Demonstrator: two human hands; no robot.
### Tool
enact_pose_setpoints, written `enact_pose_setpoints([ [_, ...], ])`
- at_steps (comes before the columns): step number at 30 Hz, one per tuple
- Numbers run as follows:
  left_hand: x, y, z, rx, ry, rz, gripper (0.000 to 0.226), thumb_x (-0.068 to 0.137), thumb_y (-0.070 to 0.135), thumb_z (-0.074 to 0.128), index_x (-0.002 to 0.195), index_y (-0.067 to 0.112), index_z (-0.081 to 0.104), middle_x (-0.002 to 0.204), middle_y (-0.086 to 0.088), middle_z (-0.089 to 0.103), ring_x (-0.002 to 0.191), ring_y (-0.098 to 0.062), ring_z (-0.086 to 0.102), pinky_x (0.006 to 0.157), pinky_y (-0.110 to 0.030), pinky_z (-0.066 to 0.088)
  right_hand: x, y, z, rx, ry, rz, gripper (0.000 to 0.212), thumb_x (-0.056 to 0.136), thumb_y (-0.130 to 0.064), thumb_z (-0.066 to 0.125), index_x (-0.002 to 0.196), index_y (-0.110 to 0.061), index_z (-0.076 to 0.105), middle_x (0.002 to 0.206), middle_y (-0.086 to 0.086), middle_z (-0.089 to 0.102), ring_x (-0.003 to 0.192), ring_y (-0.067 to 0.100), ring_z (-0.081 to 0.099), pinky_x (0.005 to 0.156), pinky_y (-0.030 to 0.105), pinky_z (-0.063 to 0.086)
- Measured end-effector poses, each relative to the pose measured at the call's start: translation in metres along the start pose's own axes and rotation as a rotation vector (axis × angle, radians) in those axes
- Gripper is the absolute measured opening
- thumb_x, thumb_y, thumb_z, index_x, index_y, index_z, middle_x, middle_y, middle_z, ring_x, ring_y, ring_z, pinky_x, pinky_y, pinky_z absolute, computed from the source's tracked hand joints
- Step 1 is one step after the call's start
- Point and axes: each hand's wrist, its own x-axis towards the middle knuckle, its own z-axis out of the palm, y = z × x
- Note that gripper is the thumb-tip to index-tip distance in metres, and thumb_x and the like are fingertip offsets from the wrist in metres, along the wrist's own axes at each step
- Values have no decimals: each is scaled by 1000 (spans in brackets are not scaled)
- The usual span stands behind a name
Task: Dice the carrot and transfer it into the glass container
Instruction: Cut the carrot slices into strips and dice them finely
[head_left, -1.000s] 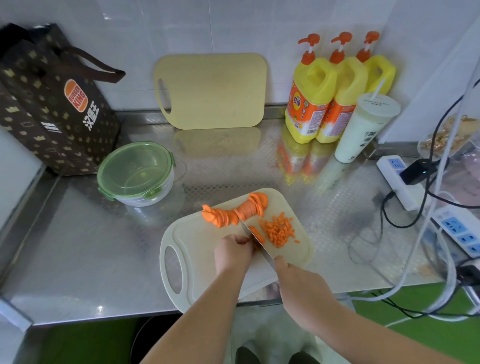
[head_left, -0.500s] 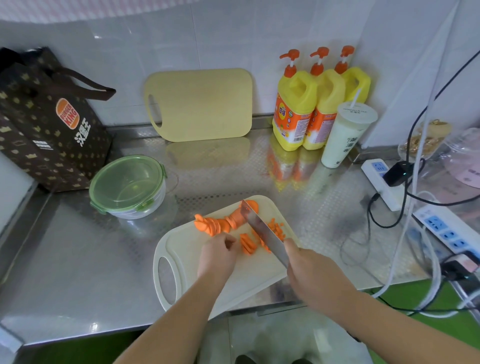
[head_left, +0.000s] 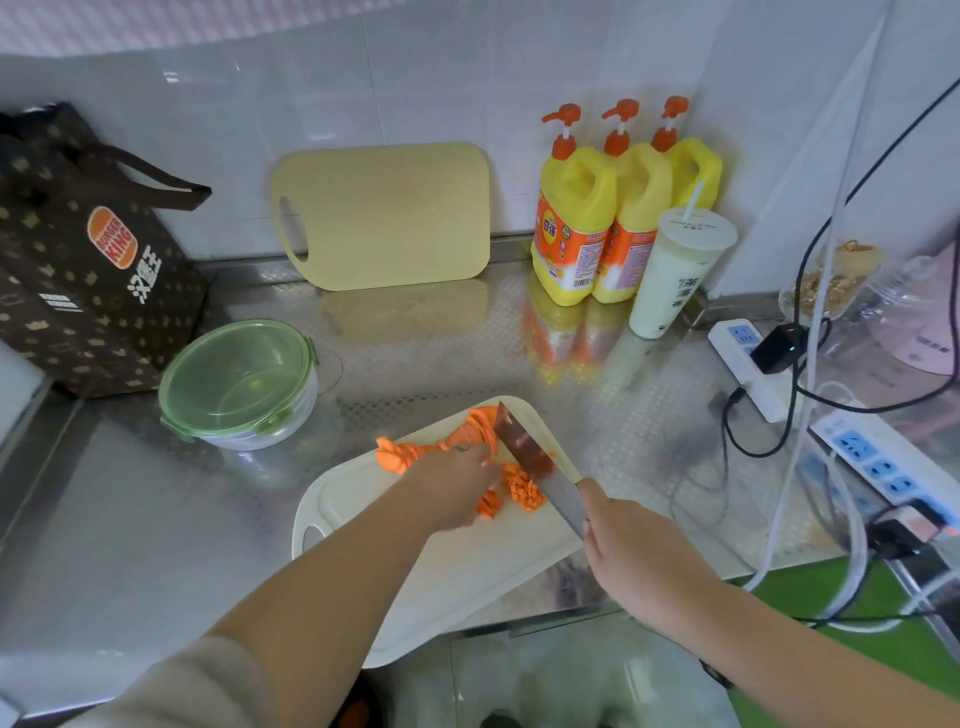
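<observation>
Head camera looks down on the right hand (head_left: 641, 564), whose fingers are wrapped round the handle of a cleaver (head_left: 535, 465); the handle itself is hidden inside the fist. The broad blade points away from the person and angles to the left, its edge down among the carrot on the board. Just left of the blade, the left hand (head_left: 452, 486) lies knuckles-up with its fingers curled down over a stack of carrot slices (head_left: 491, 504), holding them against the board with its fingertips close to the flat of the blade.

Between that hand and the blade sits a small heap of diced carrot (head_left: 524, 488). Beyond the left hand, more uncut slices (head_left: 400, 453) fan out in a curved row towards the far edge of the board. All the carrot lies on a white cutting board (head_left: 467, 577), which sits at an angle on the steel counter (head_left: 130, 519) with its near corner overhanging the counter's front edge.

The glass container (head_left: 239, 384) stands well to the left of the board, its green clip lid on, with no carrot visible inside. Behind it is a dark Burger King bag (head_left: 88, 260). A yellow cutting board (head_left: 384, 218) leans against the tiled wall. To its right stand three yellow pump bottles (head_left: 571, 228) and a lidded drink cup (head_left: 675, 275) with a straw. Power strips (head_left: 883, 462) and cables lie at the right.
</observation>
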Motion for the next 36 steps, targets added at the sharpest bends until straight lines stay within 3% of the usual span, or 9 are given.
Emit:
enact_pose_setpoints([
  [5, 3, 1, -8, -3, -51, 5, 44, 86, 28, 64, 125, 16, 49, 126, -6, 43, 110, -27, 52, 73, -37, 45, 1, 0, -1, 0, -13, 7, 27, 98, -21, 34, 125, -17, 33, 71, -8, 41, 60, 13, 47, 46, 20, 28],
  [9, -3, 0, -1, -43, -59, -45, 44, 83, 34, 63, 121, 14, 51, 121, -5, 48, 105, -26, 56, 70, -37, 46, -1, -1, 0, -30, -23, -2, 30, 98, -21, 34, 128, -18, 32, 77, -6, 45, 66, 16, 50, 49, 21, 30],
  [14, -22, 12, 23, -301, -3, -281, 42, 85, 38, 58, 118, 15, 50, 122, -5, 48, 109, -26, 53, 77, -35, 43, -5, -10, 11, -42, -64, -35, 41, 99, -21, 35, 138, -18, 26, 93, 0, 56, 76, 20, 52, 65, 27, 39],
  [18, -29, 29, 36, -434, 74, -437, 42, 87, 42, 55, 120, 16, 48, 116, -1, 47, 106, -23, 54, 82, -33, 43, -6, -18, 24, -37, -112, -86, 36, 99, -22, 32, 135, -19, 28, 72, -10, 37, 71, 16, 47, 63, 27, 38],
  [23, -33, 32, 45, -570, 120, -525, 49, 88, 47, 58, 125, 18, 45, 118, -1, 44, 101, -24, 57, 82, -34, 48, -7, -25, 32, -49, -130, -98, 35, 100, -22, 31, 134, -18, 28, 84, -7, 43, 74, 18, 49, 63, 29, 37],
  [26, -37, 27, 51, -716, 142, -548, 49, 86, 42, 63, 126, 18, 47, 120, -2, 46, 102, -23, 57, 83, -31, 47, -9, -26, 33, -74, -132, -108, 34, 100, -22, 31, 134, -18, 29, 87, -6, 43, 79, 19, 55, 63, 29, 37],
  [30, -37, 29, 54, -883, 215, -558, 39, 84, 33, 68, 117, 16, 57, 114, -3, 54, 99, -21, 56, 82, -28, 47, -11, -28, 35, -88, -141, -120, 31, 101, -22, 29, 131, -18, 31, 88, -6, 44, 72, 17, 46, 63, 29, 37],
  [36, -33, 30, 56, -953, 241, -582, 31, 82, 24, 70, 110, 13, 62, 108, -5, 61, 95, -20, 58, 80, -28, 48, -12, -29, 35, -82, -145, -120, 32, 101, -22, 29, 133, -18, 29, 89, -5, 48, 72, 17, 47, 62, 27, 37],
])
